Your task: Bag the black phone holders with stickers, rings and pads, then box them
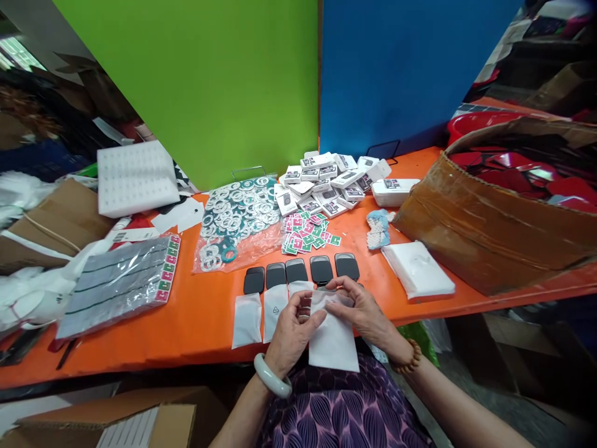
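Both my hands hold a small white pouch (333, 339) at the front edge of the orange table (196, 317). My left hand (291, 333), with a pale bangle on the wrist, pinches the pouch's left top edge. My right hand (359, 308), with a bead bracelet, grips its top right, fingers curled over the opening. Just beyond the hands lies a row of several black flat devices (301, 272). Two more white pouches (259, 317) lie to the left of my left hand.
Behind the row lie small pink and green packets (305, 236), a bag of white rings (236, 218), a pile of small white boxes (326, 180) and a stack of white sheets (417, 267). A big cardboard box (494, 230) stands right; grey bagged strips (119, 283) left.
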The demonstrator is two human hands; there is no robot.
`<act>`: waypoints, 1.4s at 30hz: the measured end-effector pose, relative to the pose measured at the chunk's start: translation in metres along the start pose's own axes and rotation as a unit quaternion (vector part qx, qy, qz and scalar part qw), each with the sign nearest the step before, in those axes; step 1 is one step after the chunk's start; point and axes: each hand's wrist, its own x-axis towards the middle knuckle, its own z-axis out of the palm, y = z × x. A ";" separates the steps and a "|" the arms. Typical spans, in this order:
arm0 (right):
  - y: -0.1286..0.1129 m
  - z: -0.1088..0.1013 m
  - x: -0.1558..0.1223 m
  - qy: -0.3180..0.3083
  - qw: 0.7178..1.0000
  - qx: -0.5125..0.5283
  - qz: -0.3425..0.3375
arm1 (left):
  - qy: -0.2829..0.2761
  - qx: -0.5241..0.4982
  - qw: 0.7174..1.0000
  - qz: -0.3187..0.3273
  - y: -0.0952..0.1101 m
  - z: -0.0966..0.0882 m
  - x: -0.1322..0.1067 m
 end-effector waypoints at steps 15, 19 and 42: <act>0.014 0.000 -0.014 0.004 0.994 -0.101 -0.027 | 0.027 -0.244 0.964 -0.099 0.001 0.012 -0.003; 0.019 0.003 -0.013 0.017 0.999 -0.044 -0.007 | 0.013 -0.312 0.940 -0.137 0.004 0.012 -0.001; -0.020 0.016 -0.017 0.039 0.980 -0.086 -0.175 | 0.023 -0.175 0.975 -0.136 -0.003 0.007 -0.003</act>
